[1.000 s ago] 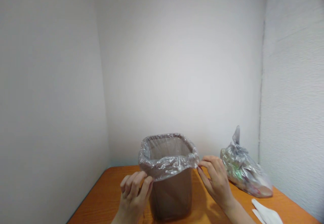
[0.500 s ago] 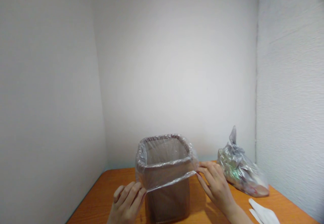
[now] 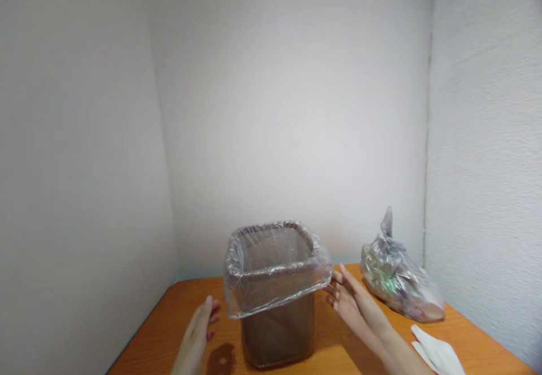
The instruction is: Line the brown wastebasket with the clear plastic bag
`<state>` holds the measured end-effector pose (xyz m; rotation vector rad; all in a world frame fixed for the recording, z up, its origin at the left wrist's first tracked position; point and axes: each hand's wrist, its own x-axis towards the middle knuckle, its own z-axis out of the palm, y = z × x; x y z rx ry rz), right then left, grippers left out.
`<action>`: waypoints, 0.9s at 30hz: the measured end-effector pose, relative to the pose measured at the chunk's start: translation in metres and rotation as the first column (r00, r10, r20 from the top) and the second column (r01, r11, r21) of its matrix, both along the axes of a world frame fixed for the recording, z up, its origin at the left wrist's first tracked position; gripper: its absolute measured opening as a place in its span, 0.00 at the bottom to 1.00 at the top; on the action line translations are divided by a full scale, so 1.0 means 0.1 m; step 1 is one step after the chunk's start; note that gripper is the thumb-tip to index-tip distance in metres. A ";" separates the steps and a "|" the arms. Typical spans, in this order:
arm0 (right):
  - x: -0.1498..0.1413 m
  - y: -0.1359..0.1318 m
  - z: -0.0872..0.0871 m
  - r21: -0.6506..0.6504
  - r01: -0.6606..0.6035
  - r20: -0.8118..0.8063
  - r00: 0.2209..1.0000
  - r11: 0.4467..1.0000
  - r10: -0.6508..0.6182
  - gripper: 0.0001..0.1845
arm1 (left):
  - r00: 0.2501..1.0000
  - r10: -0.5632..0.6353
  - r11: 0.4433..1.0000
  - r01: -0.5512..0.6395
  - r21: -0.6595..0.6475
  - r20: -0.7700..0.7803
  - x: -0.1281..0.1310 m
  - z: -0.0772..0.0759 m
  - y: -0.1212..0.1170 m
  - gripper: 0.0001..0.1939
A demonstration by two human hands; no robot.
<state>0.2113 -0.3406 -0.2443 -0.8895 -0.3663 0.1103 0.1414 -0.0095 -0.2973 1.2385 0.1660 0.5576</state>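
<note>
A brown trash bin (image 3: pixel 277 332) stands upright on the table, lined with a clear plastic bag (image 3: pixel 275 299). The bag's top is folded over the rim and hangs down outside all round. My left hand (image 3: pixel 199 327) is left of the bin, apart from the bag, its fingers loosely curled with nothing in them. On the other side, my right hand (image 3: pixel 347 299) has its fingers spread close to the bag's right lower edge. Whether those fingertips touch the plastic I cannot tell.
A knotted clear bag full of trash (image 3: pixel 400 279) lies at the table's back right. Nearer me is a white cloth or tissue (image 3: pixel 438 352). White walls (image 3: pixel 292 109) enclose the orange wooden table (image 3: pixel 165 330) on the left, back and right.
Both hands have let go of the bag's front edge, which they were pinching. The left hand has moved away leftward; the right has turned and opened. The bag edge now hangs loose.
</note>
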 end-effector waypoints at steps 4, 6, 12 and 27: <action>-0.10 0.07 -0.01 0.233 -0.072 -0.028 0.996 0.970 0.081 0.17 | 0.922 -0.363 0.875 0.289 -0.389 -0.133 -0.02 0.03 -0.09 0.24; -0.12 0.10 -0.02 0.275 -0.061 -0.033 0.997 0.959 0.073 0.15 | 0.902 -0.432 0.779 0.369 -0.507 -0.007 -0.06 0.06 -0.14 0.16; -0.11 0.19 -0.10 0.280 -0.008 -0.032 0.999 0.960 0.018 0.14 | 0.899 -0.380 0.639 0.424 -0.641 0.217 -0.10 0.11 -0.25 0.06; 0.08 0.14 -0.32 0.300 0.003 -0.112 0.993 0.954 0.032 0.15 | 0.882 -0.400 0.534 0.445 -0.719 0.249 0.02 -0.04 -0.30 0.08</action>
